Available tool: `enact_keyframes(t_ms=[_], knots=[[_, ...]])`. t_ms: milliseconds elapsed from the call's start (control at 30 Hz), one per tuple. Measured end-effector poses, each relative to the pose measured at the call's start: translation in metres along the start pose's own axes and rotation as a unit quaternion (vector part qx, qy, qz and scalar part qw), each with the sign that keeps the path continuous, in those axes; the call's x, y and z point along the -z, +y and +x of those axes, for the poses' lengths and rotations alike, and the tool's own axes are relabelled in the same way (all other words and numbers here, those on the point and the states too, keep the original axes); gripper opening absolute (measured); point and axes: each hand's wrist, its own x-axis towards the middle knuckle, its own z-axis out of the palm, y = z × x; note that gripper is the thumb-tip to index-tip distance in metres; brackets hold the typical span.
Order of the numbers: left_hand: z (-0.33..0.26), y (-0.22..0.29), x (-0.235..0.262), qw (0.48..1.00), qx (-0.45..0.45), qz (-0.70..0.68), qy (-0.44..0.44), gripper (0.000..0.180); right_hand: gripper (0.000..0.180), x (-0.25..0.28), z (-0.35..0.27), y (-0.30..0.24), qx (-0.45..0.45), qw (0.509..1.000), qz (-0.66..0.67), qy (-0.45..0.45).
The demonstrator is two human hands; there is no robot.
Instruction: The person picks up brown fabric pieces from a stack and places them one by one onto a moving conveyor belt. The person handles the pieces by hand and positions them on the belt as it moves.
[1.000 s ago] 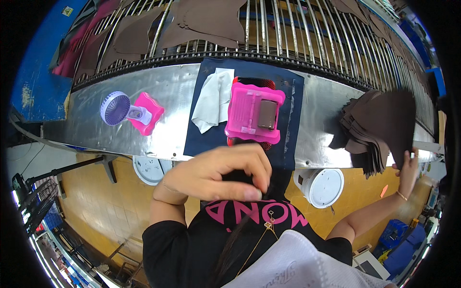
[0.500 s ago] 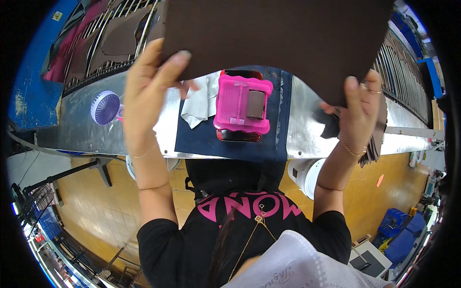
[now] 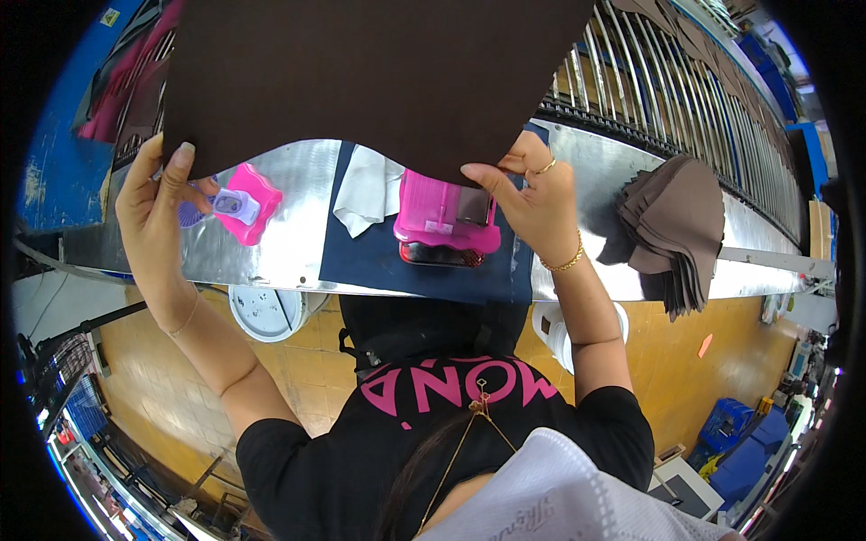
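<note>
A large dark brown sheet (image 3: 361,81), leather-like with a curved near edge, is held up in front of me. My left hand (image 3: 161,216) pinches its near left corner between thumb and fingers. At the near right corner my right hand (image 3: 541,198) grips it the same way. The sheet's far end runs out of view. Below its near edge, partly covered, sits a pink plastic holder (image 3: 424,233) with a small dark block (image 3: 474,206) in it. A stack of brown cut pieces (image 3: 672,216) lies to the right of my right hand, overhanging the table's near edge.
The metal table (image 3: 289,243) carries a dark blue mat (image 3: 361,270) and a crumpled white cloth (image 3: 365,189). Near my left hand stands a purple fan with a pink base (image 3: 262,203). A rack of metal rods (image 3: 677,99) runs behind. White buckets (image 3: 266,311) stand below the edge.
Both hands have carried the brown sheet to the left, from the right side. The stack at right, partly hidden by my right hand before, now shows fully. My left hand has come in front of the fan.
</note>
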Motion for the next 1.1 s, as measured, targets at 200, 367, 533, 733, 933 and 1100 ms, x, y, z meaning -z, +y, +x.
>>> enact_keyframes(t_ms=[200,367,533,733,933,1100], knots=[[-0.007,-0.017,-0.016,0.999,0.051,-0.003,-0.02,0.021,0.017,0.014,-0.013,0.01,0.062,0.994,-0.086,-0.003],[-0.016,-0.046,-0.06,0.989,0.083,-0.08,-0.097,0.017,0.013,0.045,-0.046,0.019,-0.007,0.991,-0.136,0.013],[-0.011,-0.035,-0.107,0.978,0.022,-0.058,-0.201,0.01,0.012,0.074,-0.087,0.039,-0.068,0.983,-0.165,0.048],[-0.006,0.002,-0.157,0.949,-0.186,0.017,-0.253,0.012,0.009,0.121,-0.148,0.05,-0.286,0.94,-0.084,0.166],[-0.005,0.03,-0.203,0.879,-0.318,0.058,-0.35,0.011,0.011,0.203,-0.149,0.023,-0.186,0.949,0.025,0.252],[0.018,0.032,-0.212,0.921,-0.323,0.046,-0.211,0.021,0.032,0.201,-0.08,0.018,-0.217,0.922,0.063,0.314]])
